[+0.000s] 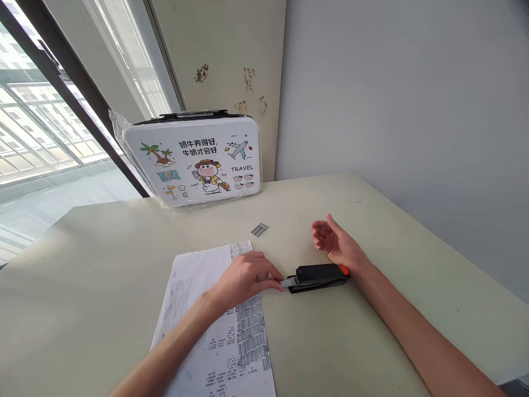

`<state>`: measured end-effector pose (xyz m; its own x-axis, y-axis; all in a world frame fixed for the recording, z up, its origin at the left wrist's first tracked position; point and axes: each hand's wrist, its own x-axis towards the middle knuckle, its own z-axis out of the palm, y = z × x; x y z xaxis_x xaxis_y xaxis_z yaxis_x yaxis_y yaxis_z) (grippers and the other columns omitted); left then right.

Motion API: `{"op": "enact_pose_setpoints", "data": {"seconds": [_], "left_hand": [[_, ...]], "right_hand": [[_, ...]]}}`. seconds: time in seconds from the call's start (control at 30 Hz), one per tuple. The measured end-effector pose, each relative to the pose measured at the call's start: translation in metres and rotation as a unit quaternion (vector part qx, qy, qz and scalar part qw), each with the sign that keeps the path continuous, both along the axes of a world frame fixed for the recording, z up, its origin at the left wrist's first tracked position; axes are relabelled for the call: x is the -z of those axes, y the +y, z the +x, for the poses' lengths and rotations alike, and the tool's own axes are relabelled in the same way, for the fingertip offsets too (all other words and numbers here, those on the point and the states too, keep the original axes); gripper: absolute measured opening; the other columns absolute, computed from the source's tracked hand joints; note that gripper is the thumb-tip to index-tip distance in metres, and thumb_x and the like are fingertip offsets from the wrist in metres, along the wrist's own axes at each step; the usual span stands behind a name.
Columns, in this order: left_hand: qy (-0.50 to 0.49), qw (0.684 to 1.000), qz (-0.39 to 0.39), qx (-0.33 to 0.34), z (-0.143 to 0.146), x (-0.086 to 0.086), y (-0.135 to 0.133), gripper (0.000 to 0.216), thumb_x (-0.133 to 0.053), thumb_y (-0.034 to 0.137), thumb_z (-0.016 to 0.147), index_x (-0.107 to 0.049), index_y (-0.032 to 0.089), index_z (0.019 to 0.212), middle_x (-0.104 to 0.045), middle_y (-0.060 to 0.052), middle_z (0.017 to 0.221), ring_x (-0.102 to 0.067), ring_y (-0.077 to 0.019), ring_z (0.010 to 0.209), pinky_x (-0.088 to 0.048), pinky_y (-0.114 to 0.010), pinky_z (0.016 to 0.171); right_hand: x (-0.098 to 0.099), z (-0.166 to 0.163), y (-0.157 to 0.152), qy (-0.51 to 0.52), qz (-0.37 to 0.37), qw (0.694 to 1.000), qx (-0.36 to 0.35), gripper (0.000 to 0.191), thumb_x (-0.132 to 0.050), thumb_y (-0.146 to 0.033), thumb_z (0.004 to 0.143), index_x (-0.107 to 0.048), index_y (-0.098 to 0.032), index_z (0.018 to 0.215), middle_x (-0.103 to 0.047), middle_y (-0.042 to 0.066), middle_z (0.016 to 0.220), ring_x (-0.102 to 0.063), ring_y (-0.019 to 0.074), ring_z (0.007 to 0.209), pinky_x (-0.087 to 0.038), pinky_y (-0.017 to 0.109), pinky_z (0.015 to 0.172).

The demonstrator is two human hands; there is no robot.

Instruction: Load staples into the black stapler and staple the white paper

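Note:
A black stapler (318, 275) with an orange-red rear end lies on its base on the table. Its metal staple tray (288, 282) sticks out at the left end, and the thumb and fingertips of my left hand (253, 275) are closed on its tip. My left forearm rests across printed sheets of paper (194, 286). Loosely curled, with the thumb apart, my right hand (336, 242) is palm-up beyond the stapler's rear and holds nothing. The right wrist is beside or against the orange-red end. Beyond my left hand lie a few grey staple strips (260, 229).
A white case (192, 160) with travel cartoons, partly wrapped in clear plastic, stands at the back of the pale table (103, 292). Behind it is a stained panel (235, 49). A grey wall (397, 99) borders the right, a window (49, 121) the left.

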<state>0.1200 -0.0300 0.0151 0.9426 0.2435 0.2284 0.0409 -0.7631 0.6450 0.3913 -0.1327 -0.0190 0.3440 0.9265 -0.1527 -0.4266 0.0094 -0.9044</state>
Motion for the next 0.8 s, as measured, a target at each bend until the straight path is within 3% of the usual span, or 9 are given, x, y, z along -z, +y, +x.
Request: {"op": "enact_pose_setpoints", "data": {"seconds": [0.27,0.57,0.7,0.8], "left_hand": [[-0.004,0.998,0.063,0.024,0.033,0.007,-0.001,0.046,-0.061,0.065,0.096,-0.074,0.022,0.088,-0.076,-0.003,0.084,-0.066,-0.0175,0.075,-0.047,-0.03,0.07],[-0.008,0.986,0.163,0.022,0.036,0.013,0.0,0.04,-0.055,0.057,0.103,-0.069,0.021,0.092,-0.073,-0.002,0.082,-0.065,-0.0175,0.073,-0.042,-0.03,0.067],[0.008,0.983,0.182,-0.012,0.014,-0.001,-0.01,0.037,-0.058,0.057,0.102,-0.066,0.021,0.098,-0.071,-0.004,0.09,-0.066,-0.0209,0.082,-0.048,-0.032,0.072],[0.03,0.984,0.168,-0.058,-0.029,-0.013,-0.021,0.027,-0.059,0.048,0.104,-0.064,0.022,0.109,-0.069,-0.007,0.109,-0.066,-0.0238,0.096,-0.054,-0.038,0.086]], "right_hand": [[0.007,0.001,0.003,-0.017,0.016,0.999,0.025,0.05,-0.069,-0.076,0.082,-0.07,-0.026,0.085,-0.067,0.001,0.076,-0.057,0.0156,0.058,-0.048,0.033,0.059],[0.007,0.0,0.005,-0.027,0.02,0.999,0.014,0.051,-0.068,-0.076,0.082,-0.069,-0.025,0.085,-0.067,0.001,0.076,-0.058,0.0152,0.059,-0.048,0.032,0.059],[-0.001,-0.005,0.002,-0.044,0.017,0.999,-0.019,0.052,-0.069,-0.076,0.082,-0.071,-0.024,0.087,-0.069,0.002,0.079,-0.06,0.0149,0.062,-0.049,0.031,0.061],[-0.009,-0.012,-0.003,-0.088,0.01,0.993,-0.08,0.052,-0.069,-0.073,0.085,-0.072,-0.022,0.095,-0.07,0.003,0.085,-0.065,0.0161,0.068,-0.051,0.03,0.064]]}}
